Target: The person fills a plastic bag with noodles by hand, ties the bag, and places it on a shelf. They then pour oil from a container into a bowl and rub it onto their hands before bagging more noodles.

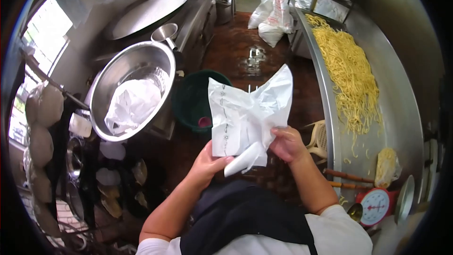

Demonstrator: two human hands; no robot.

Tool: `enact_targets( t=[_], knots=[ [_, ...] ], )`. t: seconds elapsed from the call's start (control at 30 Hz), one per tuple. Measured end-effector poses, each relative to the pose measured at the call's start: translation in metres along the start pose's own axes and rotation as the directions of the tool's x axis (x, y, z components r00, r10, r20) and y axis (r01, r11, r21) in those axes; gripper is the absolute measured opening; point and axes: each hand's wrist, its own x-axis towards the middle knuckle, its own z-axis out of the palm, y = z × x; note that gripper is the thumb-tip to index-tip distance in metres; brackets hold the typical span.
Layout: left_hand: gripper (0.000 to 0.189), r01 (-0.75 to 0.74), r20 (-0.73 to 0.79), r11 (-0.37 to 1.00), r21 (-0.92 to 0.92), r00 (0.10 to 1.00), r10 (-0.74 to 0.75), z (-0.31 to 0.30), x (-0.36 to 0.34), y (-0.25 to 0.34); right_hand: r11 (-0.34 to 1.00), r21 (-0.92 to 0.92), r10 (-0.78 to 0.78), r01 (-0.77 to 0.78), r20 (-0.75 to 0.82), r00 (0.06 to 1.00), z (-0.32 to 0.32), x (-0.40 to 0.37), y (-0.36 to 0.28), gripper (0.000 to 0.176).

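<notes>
Fingers of the left hand (207, 166) and right hand (289, 146) pinch the lower left corner and right edge of a white bag (238, 118). It extends forward from both, long axis away from the torso, above red-brown floor (231, 35). Right: steel bench (401, 94), noodles (349, 71).

Shiny reddish-brown floor (226, 47), long steel counter (396, 94) and beige chair (319, 137) at right, bright window (49, 30) at left
</notes>
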Motion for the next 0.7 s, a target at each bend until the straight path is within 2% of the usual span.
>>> enact_targets(
  t=[0.03,0.07,0.13,0.17,0.2,0.27,0.33,0.4,0.43,0.47,0.5,0.53,0.57,0.6,0.67,0.7],
  knots=[
    [0.061,0.081,-0.077,0.991,-0.105,0.993,-0.09,0.004,0.0,-0.002,1.0,-0.006,0.025,-0.025,0.007,1.0,0.006,0.001,0.0,0.051],
    [0.046,0.074,-0.142,0.996,-0.038,0.987,-0.079,0.006,-0.001,-0.003,0.999,-0.008,0.044,-0.044,0.006,0.999,0.006,0.003,0.002,0.051],
    [0.036,0.116,-0.298,0.971,-0.211,0.938,-0.177,-0.001,-0.003,-0.01,0.986,0.092,0.127,-0.142,0.144,0.981,0.006,0.006,0.003,0.054],
    [0.033,0.06,-0.313,0.966,-0.251,0.94,-0.139,-0.008,-0.004,-0.016,0.99,0.091,0.096,-0.108,0.13,0.987,0.009,0.005,0.006,0.058],
    [0.029,-0.068,-0.319,0.951,-0.303,0.947,-0.034,-0.003,-0.005,-0.01,0.99,0.088,0.097,-0.109,0.129,0.987,0.0,0.005,0.005,0.058],
    [0.029,-0.105,-0.293,0.956,-0.274,0.956,0.021,-0.006,-0.006,0.0,0.982,0.086,0.137,-0.169,0.292,0.947,-0.022,0.003,0.001,0.063],
    [0.03,-0.104,-0.259,0.957,-0.27,0.965,0.032,-0.006,-0.003,0.01,0.978,0.133,0.127,-0.163,0.246,0.961,0.006,-0.003,-0.003,0.067],
    [0.03,-0.105,-0.226,0.959,-0.263,0.973,0.045,-0.007,-0.001,0.012,0.958,0.269,0.063,-0.099,0.139,0.988,0.02,-0.005,-0.002,0.064],
    [0.042,-0.126,-0.204,0.948,-0.291,0.977,0.067,-0.009,0.001,0.01,0.964,0.236,0.126,-0.124,0.009,0.992,0.022,-0.004,-0.001,0.056],
    [0.054,-0.143,-0.181,0.937,-0.318,0.98,0.088,-0.01,0.003,0.008,0.964,0.234,0.126,-0.125,0.009,0.992,0.014,-0.004,0.002,0.056],
    [0.054,-0.142,-0.178,0.937,-0.319,0.98,0.088,-0.011,0.004,0.005,0.984,0.121,0.122,-0.128,0.062,0.991,0.012,-0.004,0.007,0.053],
    [0.067,-0.157,-0.154,0.852,-0.499,0.984,0.091,-0.01,0.006,0.003,0.993,0.006,0.119,-0.121,0.113,0.986,0.01,-0.005,0.008,0.051],
    [0.08,-0.16,-0.13,0.734,-0.66,0.987,0.098,-0.01,0.007,-0.001,0.993,0.055,0.101,-0.106,0.096,0.99,0.01,-0.005,0.008,0.054],
    [0.08,-0.156,-0.123,0.735,-0.66,0.987,0.1,-0.009,0.007,-0.01,0.994,0.054,0.094,-0.099,0.095,0.991,0.014,-0.005,0.008,0.054],
    [0.093,0.068,0.149,0.733,-0.677,0.988,0.046,-0.004,0.003,-0.036,0.992,0.094,0.068,-0.081,0.132,0.989,0.017,-0.004,0.007,0.056],
    [0.084,0.105,0.217,0.675,-0.731,0.972,0.084,0.003,0.001,-0.043,0.993,0.093,0.06,-0.074,0.145,0.988,0.013,-0.003,0.006,0.06]
  ],
)
